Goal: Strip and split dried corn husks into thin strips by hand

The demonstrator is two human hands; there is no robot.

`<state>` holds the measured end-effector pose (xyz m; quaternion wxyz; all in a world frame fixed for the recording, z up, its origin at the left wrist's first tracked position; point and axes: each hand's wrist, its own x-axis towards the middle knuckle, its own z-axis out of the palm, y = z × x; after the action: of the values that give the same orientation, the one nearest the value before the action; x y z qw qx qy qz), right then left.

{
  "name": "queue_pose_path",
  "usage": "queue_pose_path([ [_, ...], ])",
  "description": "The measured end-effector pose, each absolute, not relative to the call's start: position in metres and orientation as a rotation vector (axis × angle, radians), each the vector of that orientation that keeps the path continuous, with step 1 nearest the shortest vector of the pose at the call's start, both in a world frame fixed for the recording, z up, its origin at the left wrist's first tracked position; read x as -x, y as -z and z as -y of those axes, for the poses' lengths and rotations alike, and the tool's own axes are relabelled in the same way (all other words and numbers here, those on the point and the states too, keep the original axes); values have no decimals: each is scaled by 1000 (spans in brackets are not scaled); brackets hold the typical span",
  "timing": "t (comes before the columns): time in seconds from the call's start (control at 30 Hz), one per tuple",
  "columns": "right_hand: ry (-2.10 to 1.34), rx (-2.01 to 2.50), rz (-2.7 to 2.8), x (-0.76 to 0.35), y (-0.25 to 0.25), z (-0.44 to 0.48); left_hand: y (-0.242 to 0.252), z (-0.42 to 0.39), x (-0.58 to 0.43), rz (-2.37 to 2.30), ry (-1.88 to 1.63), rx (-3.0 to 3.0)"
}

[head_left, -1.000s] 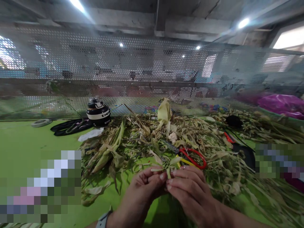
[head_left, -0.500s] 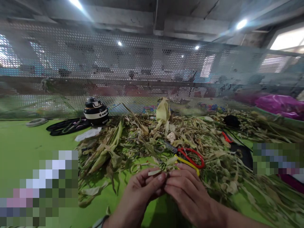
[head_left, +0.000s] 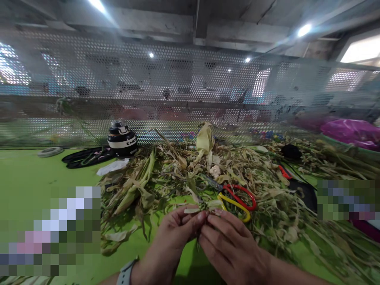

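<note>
**Me:** Since half a second ago my hands have sunk a little toward me, and more of the yellow handle of the scissors [head_left: 241,199] shows past my right fingertips. The watch [head_left: 126,273] on my left wrist is back in view.

**Other:** What does the grip hold?

**Me:** Both hands are pinched on one leaf strip [head_left: 192,210]. My left hand [head_left: 175,237] has its pale end under the thumb. My right hand [head_left: 234,249] closes its fingertips on the greener part, right where the two hands meet.

**Other:** How will it handle?

**Me:** Very light, I judge, and thin and limp. It looks dry enough to split along its length if I pull hard. I would hold it flat between the pads, close to the fold, and not by the loose tip.

**Other:** And around you?

**Me:** Just beyond the grip lie the scissors, on a heap of husks [head_left: 166,174]. Far off to the left of the grip a flask [head_left: 122,139] stands on the green bench [head_left: 26,174].
</note>
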<state>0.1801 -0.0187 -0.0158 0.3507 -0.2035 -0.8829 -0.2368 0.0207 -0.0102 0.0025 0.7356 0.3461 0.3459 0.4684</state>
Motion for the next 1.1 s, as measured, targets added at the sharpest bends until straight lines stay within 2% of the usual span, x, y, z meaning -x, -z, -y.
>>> queue_pose_path([
  [0.27, 613, 473, 2364, -177, 2, 23, -3, -6, -14, -823, -1128, -748],
  [0.53, -92, 1048, 2126, -189, -5, -1, -2, 1, -18, -814, -1074, -900],
  [0.7, -627, 1044, 2123, -185, -2, -3, -4, 3, -19, -859, -1022, -1122],
  [1.03, -1247, 931, 1851, -181, 6, -5, -3, 2, -17, -950, -998, -1400],
  [1.1, -1260, 918, 1811, -180, 8, -5, -4, 2, -16, -933, -981, -1459],
])
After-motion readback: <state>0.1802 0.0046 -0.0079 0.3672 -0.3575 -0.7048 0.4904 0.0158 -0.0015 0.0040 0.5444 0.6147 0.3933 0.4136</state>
